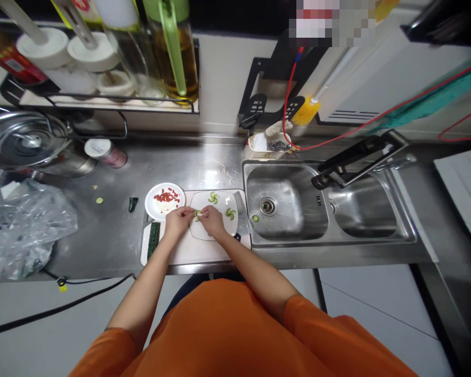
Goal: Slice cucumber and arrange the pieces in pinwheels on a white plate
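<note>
Cucumber slices (230, 213), thin, pale green with darker rims, fanned in small groups on the off-white rounded-square plate (198, 200): groups at 12, 3 and 9 o'clock; 6 o'clock mostly hidden, can't read it. Plate centre = clock centre.

Left to right: short dark-green cucumber stub (132, 204), on the steel counter, far out at 9. Long dark-green cucumber piece (153, 238) at 8, on the white rectangular cutting board (188, 254). Round white plate (151, 201) with small red dried-looking berries (167, 196), between 9 and 10.

Left hand (176, 222): thumb and forefinger narrow, at the 9 o'clock group. Right hand (213, 220): fingertips narrow too, same group, coming in from its right. Can't tell if either grips a slice.

Stainless-steel sink basin (294, 209) out at 3, one stray slice inside.

Step, my read: arranging the 9 o'clock fan. Next move calls for a light two-handed fingertip nudge, slice flat, spacing matched to the other fans, then a clean release without dragging neighbours.
</note>
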Demonstrator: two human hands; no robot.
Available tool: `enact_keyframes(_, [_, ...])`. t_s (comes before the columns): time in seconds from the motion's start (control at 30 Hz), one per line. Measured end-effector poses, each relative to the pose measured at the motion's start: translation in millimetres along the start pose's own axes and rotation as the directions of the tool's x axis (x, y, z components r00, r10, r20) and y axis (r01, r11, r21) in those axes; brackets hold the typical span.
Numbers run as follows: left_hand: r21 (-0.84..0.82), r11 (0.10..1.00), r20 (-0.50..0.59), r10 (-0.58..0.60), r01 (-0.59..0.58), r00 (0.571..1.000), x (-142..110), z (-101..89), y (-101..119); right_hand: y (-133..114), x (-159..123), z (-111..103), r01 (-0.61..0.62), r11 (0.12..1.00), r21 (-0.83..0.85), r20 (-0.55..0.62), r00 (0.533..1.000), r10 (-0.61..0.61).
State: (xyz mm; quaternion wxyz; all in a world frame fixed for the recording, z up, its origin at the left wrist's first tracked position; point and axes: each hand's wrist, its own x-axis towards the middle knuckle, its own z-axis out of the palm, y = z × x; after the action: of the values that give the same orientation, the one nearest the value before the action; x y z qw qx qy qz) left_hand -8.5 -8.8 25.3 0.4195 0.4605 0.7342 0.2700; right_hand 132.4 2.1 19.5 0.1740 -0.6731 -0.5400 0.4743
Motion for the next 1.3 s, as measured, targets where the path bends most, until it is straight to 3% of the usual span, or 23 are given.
enact_keyframes(0.13, [0.108, 0.993, -0.015, 0.052, -0.050, 0.999, 1.8, 2.8, 0.3, 0.4, 2.3, 2.5, -0.046, 0.999, -0.015, -0.004, 0.999, 0.046])
enact_keyframes(0.57, [0.375, 0.916, -0.007, 0.156, -0.142, 0.988, 10.1, 5.5, -2.2, -1.6, 6.9, 5.8, -0.027, 0.985, -0.171, -0.026, 0.999, 0.023])
enact_keyframes(1.0, [0.451, 0.868, 0.057, 0.203, -0.207, 0.978, 11.3, 6.4, 2.8, -10.7, 3.9, 5.1, 0.057, 0.942, -0.331, 0.030, 0.998, -0.050])
enact_keyframes(1.3, [0.462, 0.865, 0.045, 0.196, -0.195, 0.980, 9.4, 6.4, 4.3, -9.8, 3.4, 9.0, 0.159, 0.895, -0.416, 0.047, 0.987, -0.153])
